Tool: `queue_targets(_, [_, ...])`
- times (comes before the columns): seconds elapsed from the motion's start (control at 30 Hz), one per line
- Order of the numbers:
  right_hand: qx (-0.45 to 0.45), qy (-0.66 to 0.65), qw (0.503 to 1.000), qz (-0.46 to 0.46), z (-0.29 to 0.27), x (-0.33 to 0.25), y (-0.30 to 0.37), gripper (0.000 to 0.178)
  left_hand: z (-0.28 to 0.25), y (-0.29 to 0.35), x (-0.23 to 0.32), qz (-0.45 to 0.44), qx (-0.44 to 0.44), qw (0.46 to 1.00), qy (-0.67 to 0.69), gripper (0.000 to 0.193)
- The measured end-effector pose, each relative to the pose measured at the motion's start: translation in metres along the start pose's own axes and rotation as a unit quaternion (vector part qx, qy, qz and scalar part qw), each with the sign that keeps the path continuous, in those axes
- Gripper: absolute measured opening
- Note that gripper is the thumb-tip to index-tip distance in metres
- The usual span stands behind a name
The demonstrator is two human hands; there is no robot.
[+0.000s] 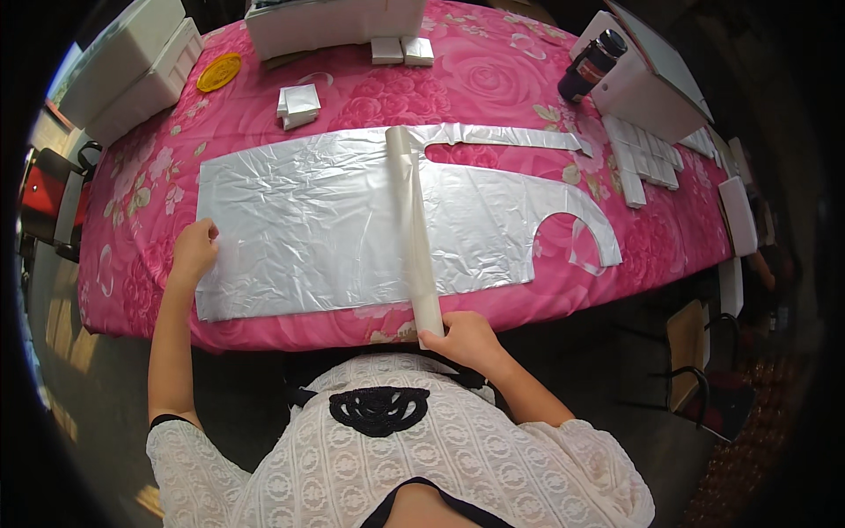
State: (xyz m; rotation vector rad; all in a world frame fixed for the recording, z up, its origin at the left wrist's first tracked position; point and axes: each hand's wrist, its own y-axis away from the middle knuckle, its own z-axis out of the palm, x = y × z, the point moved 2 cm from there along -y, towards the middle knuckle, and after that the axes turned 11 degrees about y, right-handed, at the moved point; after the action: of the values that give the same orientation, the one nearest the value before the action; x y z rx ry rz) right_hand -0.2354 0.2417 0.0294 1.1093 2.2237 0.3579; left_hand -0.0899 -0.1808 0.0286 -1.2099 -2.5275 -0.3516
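A silver plastic carrier bag (299, 229) with cut-out handles lies flat and wrinkled on the table, its handles pointing right and its straight bottom edge at the left. At that left edge my left hand (195, 251) is closed, fingers curled on the plastic; the fingertips are partly hidden. My right hand (471, 341) grips the near end of a long cream-coloured stick (416, 229), at the table's front edge. The stick lies across the bag from front to back, just left of the handles, and is slightly blurred.
A pink flowered cloth covers the table (475, 79). Small silver packets (299, 104) sit behind the bag. More stacked packets (642, 158), a dark flask (594, 64) and a white foam box (647, 79) stand at right. A yellow disc (218, 72) lies back left, beside foam boxes (132, 70).
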Motion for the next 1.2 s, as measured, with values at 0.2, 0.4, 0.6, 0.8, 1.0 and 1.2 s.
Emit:
queue_targets(0.2, [-0.024,-0.010,1.000,0.017,-0.001,0.008,0.007,0.048,0.053,0.025,0.167,0.315,0.098,0.927,0.180,0.031])
queue_targets(0.4, [-0.030,-0.038,0.999,0.018,0.007,0.021,0.008,0.050,0.149,0.034,0.237,0.327,-0.012,0.922,0.206,0.057])
queue_targets(0.6, [-0.029,-0.041,0.998,-0.047,-0.024,0.015,-0.027,0.056,0.162,0.034,0.232,0.306,-0.016,0.949,0.066,0.060])
queue_targets(0.8, [0.145,-0.111,0.981,-0.069,-0.066,-0.008,-0.157,0.052,0.167,0.032,0.234,0.314,-0.019,0.949,0.032,0.061])
queue_targets(1.0, [0.060,-0.713,0.698,-0.016,-0.089,-0.004,-0.261,0.037,0.162,0.033,0.237,0.307,-0.036,0.948,0.070,0.061])
queue_targets(1.2, [0.223,-0.832,0.493,-0.123,-0.163,0.059,-0.261,0.024,0.161,0.034,0.237,0.294,-0.040,0.951,0.081,0.062])
